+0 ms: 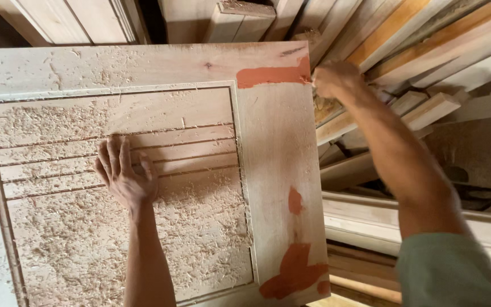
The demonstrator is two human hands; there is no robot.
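Closest to me, my left hand (125, 173) lies flat and spread wide on the wooden door panel (143, 170), palm down among the sawdust and shavings (75, 239) that cover its recessed field. The fingers (109, 153) reach across the routed grooves (188, 150) that run side to side through the panel. The panel fills the left and middle of my view, with its right-hand edge strip bare and marked by patches of reddish filler (294, 273) low down and another patch (274, 75) at the far corner. Farther off, my right hand (335, 78) is closed over the panel's far right corner, gripping the edge just beside that upper patch. Beyond and to the right, stacked timber boards (427, 51) lean and lie in piles.
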